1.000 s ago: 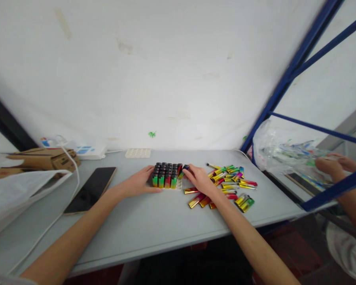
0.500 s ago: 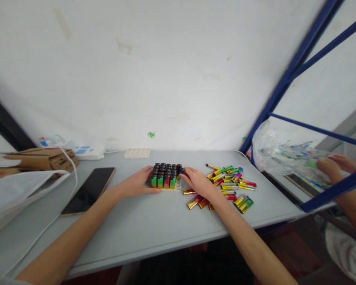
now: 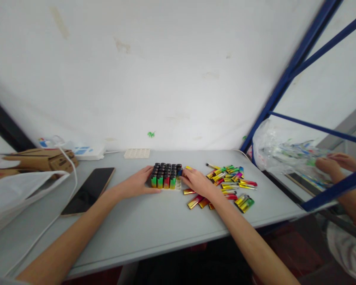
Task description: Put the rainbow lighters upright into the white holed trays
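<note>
- Your left hand (image 3: 138, 183) lies flat on the bench (image 3: 154, 225), fingers spread loosely and holding nothing. Its fingertips rest against the left side of the block of lighters (image 3: 165, 177).
- Your right hand (image 3: 197, 183) lies palm down at the right side of that block, with its fingertips at the rightmost column. I cannot tell whether they pinch a lighter there or only press on it.
- The block of lighters stands upright between your two hands, near the middle of the bench. The black tops are packed in tight rows and the green, red and yellow bodies face you.
- The loose lighters (image 3: 231, 183) lie scattered flat just right of your right hand, and a few lie under your wrist.
- A white tray (image 3: 137, 153) lies behind the block, near the wall.
- A dark phone (image 3: 89, 189) lies face up, well left of your left hand. Beyond it are a cardboard box (image 3: 44, 157) and a white power strip (image 3: 89, 150).
- A white cable (image 3: 74, 174) curves down past the phone, beside a pale plastic bag (image 3: 14, 194) at the left edge.
- Beyond the blue frame (image 3: 290, 71) on the right, a co-worker's hands (image 3: 329, 165) are at a clear plastic bag (image 3: 281, 154).
</note>
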Demonstrator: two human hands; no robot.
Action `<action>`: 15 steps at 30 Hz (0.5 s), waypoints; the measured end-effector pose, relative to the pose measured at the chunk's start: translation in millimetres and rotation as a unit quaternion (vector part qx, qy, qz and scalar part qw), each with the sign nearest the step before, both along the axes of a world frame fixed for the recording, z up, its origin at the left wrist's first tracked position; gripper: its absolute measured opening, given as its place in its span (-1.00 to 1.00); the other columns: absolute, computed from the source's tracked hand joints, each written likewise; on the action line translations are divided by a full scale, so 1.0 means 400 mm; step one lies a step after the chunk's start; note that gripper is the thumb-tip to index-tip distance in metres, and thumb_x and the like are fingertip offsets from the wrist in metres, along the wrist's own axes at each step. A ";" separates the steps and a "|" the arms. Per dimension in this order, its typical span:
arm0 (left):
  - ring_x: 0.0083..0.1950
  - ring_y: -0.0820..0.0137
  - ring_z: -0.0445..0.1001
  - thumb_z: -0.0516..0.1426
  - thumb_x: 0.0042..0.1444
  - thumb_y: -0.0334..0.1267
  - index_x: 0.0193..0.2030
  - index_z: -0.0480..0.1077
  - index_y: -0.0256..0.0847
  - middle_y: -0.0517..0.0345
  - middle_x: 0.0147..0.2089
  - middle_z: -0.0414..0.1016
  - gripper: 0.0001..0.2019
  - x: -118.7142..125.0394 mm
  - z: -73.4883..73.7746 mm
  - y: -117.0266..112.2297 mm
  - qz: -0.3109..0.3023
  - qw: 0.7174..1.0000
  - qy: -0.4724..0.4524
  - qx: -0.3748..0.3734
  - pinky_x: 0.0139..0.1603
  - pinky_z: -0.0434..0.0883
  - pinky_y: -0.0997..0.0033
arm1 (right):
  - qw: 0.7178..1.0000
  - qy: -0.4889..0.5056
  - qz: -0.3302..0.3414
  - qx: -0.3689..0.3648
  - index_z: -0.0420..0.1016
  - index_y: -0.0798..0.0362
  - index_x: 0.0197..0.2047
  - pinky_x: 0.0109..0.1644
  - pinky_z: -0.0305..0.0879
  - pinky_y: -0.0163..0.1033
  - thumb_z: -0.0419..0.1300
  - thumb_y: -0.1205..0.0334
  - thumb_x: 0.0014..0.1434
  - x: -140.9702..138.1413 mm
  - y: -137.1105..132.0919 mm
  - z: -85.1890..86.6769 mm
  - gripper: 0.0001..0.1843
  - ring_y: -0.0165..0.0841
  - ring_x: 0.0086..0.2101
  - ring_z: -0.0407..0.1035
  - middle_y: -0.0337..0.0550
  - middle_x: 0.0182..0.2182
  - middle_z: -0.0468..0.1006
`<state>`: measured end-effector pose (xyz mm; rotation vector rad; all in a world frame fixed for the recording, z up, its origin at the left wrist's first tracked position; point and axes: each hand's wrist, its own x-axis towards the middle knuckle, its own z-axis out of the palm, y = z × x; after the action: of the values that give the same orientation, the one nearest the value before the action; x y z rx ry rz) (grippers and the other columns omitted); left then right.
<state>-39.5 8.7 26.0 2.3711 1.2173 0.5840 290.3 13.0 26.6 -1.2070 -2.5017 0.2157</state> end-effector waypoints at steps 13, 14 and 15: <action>0.51 -0.24 0.55 0.48 0.14 0.26 0.50 0.48 -0.19 -0.22 0.53 0.55 -0.10 0.005 0.003 -0.002 0.010 1.000 0.007 0.000 0.67 0.40 -0.13 | 0.998 0.067 -0.008 -0.006 0.69 0.03 0.08 0.19 0.47 -0.07 0.40 0.00 0.55 0.124 0.041 -0.015 -0.73 -0.15 -0.02 0.57 -0.01 -0.05 0.66; 0.51 -0.24 0.54 0.48 0.13 0.26 0.50 0.48 -0.20 -0.22 0.53 0.55 -0.09 0.005 0.003 -0.002 0.011 1.000 0.007 -0.001 0.67 0.39 -0.13 | 0.998 0.065 -0.004 -0.008 0.69 0.03 0.08 0.19 0.47 -0.08 0.40 0.00 0.55 0.120 0.040 -0.017 -0.73 -0.16 -0.03 0.58 -0.02 -0.05 0.66; 0.52 -0.24 0.54 0.48 0.13 0.26 0.51 0.48 -0.20 -0.23 0.54 0.55 -0.08 0.006 0.003 -0.002 0.012 1.000 0.008 -0.002 0.67 0.39 -0.13 | 0.998 0.065 -0.001 -0.009 0.70 0.03 0.08 0.19 0.48 -0.08 0.40 0.02 0.55 0.115 0.038 -0.018 -0.75 -0.17 -0.03 0.58 -0.02 -0.05 0.65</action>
<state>-37.1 8.0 27.4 2.3654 1.2535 0.5695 336.2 28.4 19.3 -1.1632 -2.3919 0.3054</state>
